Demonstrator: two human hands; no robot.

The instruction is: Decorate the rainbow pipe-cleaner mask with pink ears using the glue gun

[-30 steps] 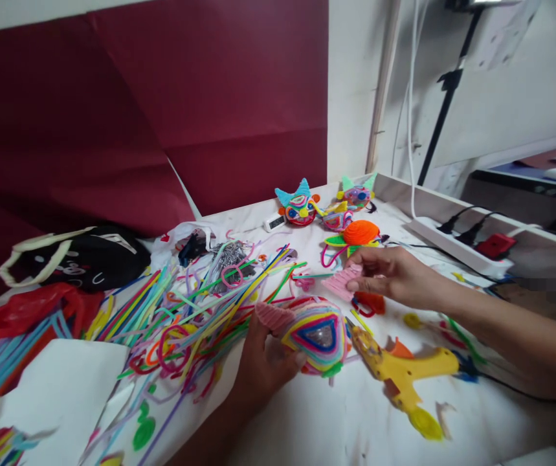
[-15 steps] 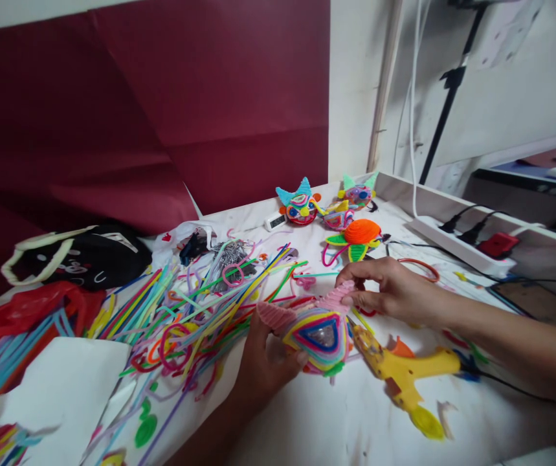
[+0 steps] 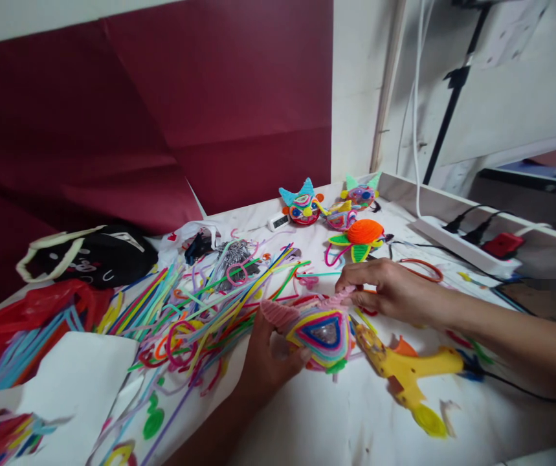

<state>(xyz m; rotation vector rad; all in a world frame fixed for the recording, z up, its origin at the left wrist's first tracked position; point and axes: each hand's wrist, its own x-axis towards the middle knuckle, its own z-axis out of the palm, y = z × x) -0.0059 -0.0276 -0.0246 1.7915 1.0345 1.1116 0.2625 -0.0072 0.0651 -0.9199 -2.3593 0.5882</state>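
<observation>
A colourful pipe-cleaner animal head with two pink ears is held just above the white table. My left hand is closed around its left side, with the thumb along the lower front and the fingers behind the left ear. My right hand pinches the right pink ear between thumb and fingers. Right beside the head lies a yellow hot glue gun, its nozzle pointing toward the piece. The back of the head is hidden from me.
Loose pipe cleaners cover the table's left half. Finished pipe-cleaner heads and an orange pipe-cleaner turtle stand at the back. A white power strip runs along the right edge. A black bag and white paper lie at left.
The view has shifted slightly. The right ear looks tipped further back and flatter under my right hand's fingers, while my left hand keeps its hold on the head.
</observation>
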